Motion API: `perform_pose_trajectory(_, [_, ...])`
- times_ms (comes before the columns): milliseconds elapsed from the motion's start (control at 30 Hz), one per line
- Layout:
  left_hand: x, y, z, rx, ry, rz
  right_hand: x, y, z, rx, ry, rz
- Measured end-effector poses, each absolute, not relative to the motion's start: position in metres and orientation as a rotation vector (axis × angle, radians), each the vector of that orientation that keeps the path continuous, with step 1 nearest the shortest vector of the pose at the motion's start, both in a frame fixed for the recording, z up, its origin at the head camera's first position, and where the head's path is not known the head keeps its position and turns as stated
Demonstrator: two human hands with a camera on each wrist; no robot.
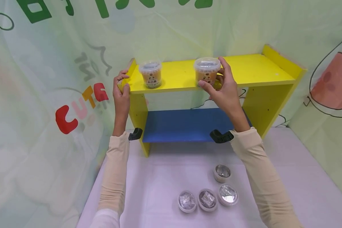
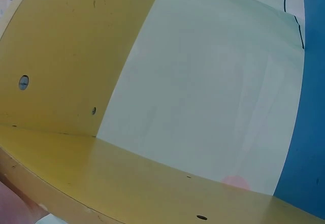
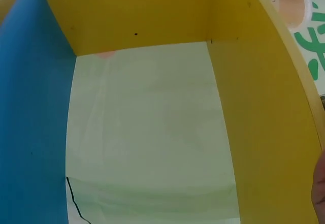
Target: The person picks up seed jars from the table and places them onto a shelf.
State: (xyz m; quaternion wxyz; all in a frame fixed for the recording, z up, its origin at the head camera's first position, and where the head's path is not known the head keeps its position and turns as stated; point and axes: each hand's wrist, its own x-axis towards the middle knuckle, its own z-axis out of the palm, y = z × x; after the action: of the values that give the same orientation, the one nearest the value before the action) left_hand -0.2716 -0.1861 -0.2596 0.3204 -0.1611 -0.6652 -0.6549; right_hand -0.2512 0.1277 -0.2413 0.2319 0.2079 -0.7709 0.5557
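Observation:
A yellow shelf unit (image 1: pixel 259 71) with a blue lower board (image 1: pixel 185 125) stands at the back of the table. Two lidded tubs of brown contents stand on its top. My right hand (image 1: pixel 215 80) grips the right tub (image 1: pixel 206 71) at the front edge, thumb low and fingers round its far side. The left tub (image 1: pixel 150 74) stands free near the left end. My left hand (image 1: pixel 122 84) grips the shelf's top left corner. Both wrist views show only the inside of the shelf (image 2: pixel 61 71) (image 3: pixel 264 107).
Several small round foil-lidded cups (image 1: pixel 207 199) lie on the pale table (image 1: pixel 159 177) in front of me. Printed green cloth (image 1: pixel 45 95) hangs behind and at both sides. The blue board carries nothing.

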Motion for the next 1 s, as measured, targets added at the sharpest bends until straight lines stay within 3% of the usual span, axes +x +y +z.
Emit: perform_pose_trajectory(1000, [-0.2705, -0.1856, -0.2596, -0.437, -1.746, -1.700, -0.2539, 0.1231, -0.2408, 0.438, -2.325, 1.190])
